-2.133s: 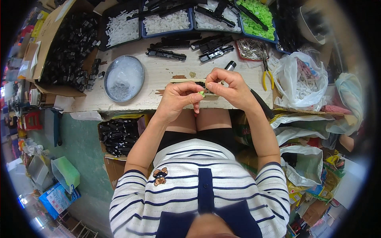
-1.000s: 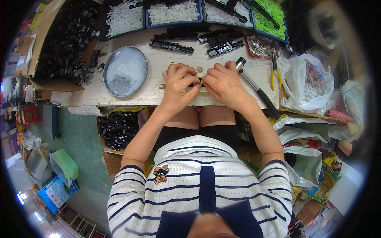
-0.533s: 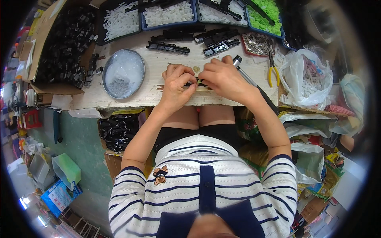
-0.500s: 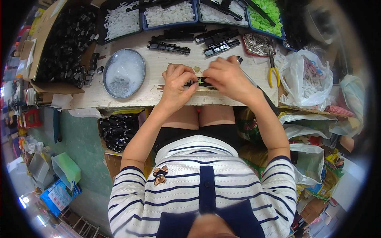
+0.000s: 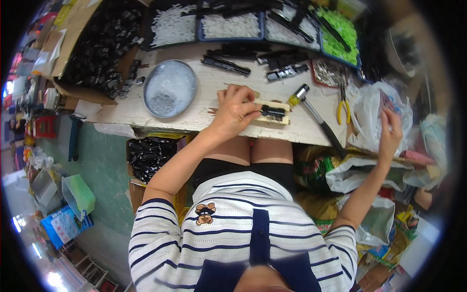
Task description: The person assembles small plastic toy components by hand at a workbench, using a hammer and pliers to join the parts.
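My left hand [image 5: 235, 110] is closed at the left end of a long black plastic part [image 5: 273, 112], which lies in a cream-coloured block-like holder [image 5: 286, 119] near the table's front edge. The fingers hide that end of the part. Off to the right, my right hand [image 5: 390, 131] is at a white translucent plastic bag [image 5: 366, 119] of small pale pieces. Its fingers stretch out and apart at the bag's side, and no held thing shows. A hammer [image 5: 316, 117] with a yellow-ringed head and black handle lies between the holder and the bag.
A round metal dish [image 5: 193, 92] stands at the left beside a carton of black parts [image 5: 99, 53]. Trays of white pieces [image 5: 231, 25] and green pieces [image 5: 340, 44] line the back. More black assemblies [image 5: 226, 65] lie before them. Yellow-handled pliers [image 5: 343, 109] rest near a red tray [image 5: 325, 75].
My right hand has left the black part and swung right to the plastic bag, uncovering the holder and the hammer. The left hand stays at the part. The whole view has shifted slightly.
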